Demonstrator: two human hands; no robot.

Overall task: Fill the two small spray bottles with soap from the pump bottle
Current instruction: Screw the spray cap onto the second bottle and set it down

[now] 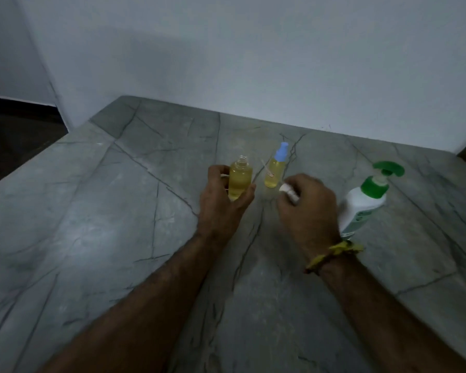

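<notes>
The left hand [221, 195] is wrapped around an open bottle [240, 181] that stands upright on the table [119, 238], thumb on its near right side and fingers behind its left side; the bottle is uncapped, its bare threaded neck pointing straight up, and it looks nearly full of yellow soap. The right hand [307, 208] is curled narrowly around a small white cap [288, 191], which I take to be the spray top for that open bottle; only its white end shows past the fingers, and a thin clear tube seems to run from it up toward 11 o'clock, though blur makes that uncertain. The relation that matters for the likely next move is cap to neck: the open neck lies at about 10 o'clock from the right hand, near but clearly apart, and higher on the bottle than where the cap sits now. The bottle's long axis is vertical, so the cap would need to come over the top and go down along that axis, tube first. The right hand is the one carrying the cap, while the left serves only to steady the bottle. Between the two hands, slightly farther back, the second bottle [275, 169] stands upright with its blue top on and yellow soap inside, just beside the right hand's knuckles at about 11 o'clock, and could be knocked on the way across. The pump bottle [366, 200] stands at 3 o'clock from the right hand, close behind the wrist.
</notes>
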